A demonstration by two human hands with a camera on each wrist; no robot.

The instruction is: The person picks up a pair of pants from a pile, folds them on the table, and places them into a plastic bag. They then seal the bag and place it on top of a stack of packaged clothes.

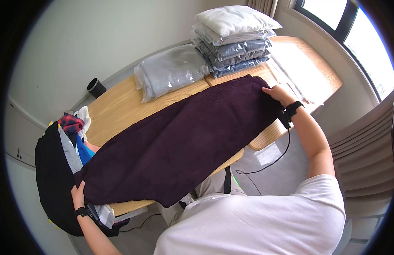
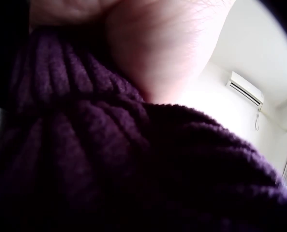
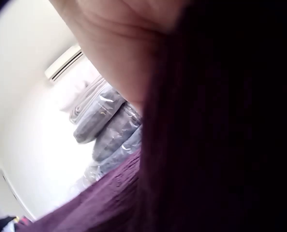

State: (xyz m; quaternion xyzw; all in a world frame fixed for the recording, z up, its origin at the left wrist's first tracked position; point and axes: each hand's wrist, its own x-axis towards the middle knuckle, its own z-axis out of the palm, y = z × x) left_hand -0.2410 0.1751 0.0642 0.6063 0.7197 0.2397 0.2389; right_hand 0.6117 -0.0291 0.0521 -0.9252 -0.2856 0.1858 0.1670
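Note:
A dark purple ribbed knit garment (image 1: 184, 140) lies stretched across the wooden table (image 1: 116, 106). My left hand (image 1: 78, 193) grips its near-left end, beside a black bag. My right hand (image 1: 276, 93) holds the far-right end near the table's right side. In the left wrist view the knit (image 2: 133, 169) fills the frame under my palm (image 2: 158, 43). In the right wrist view the purple fabric (image 3: 220, 145) covers the right half, with my palm (image 3: 119, 43) above it.
A stack of bagged folded clothes (image 1: 233, 38) and another bagged grey garment (image 1: 171, 72) sit at the table's far side. A black bag (image 1: 54, 178) stuffed with clothes stands at the left. A black cup (image 1: 96, 88) is far left. Clear bags (image 1: 294, 68) lie at the right.

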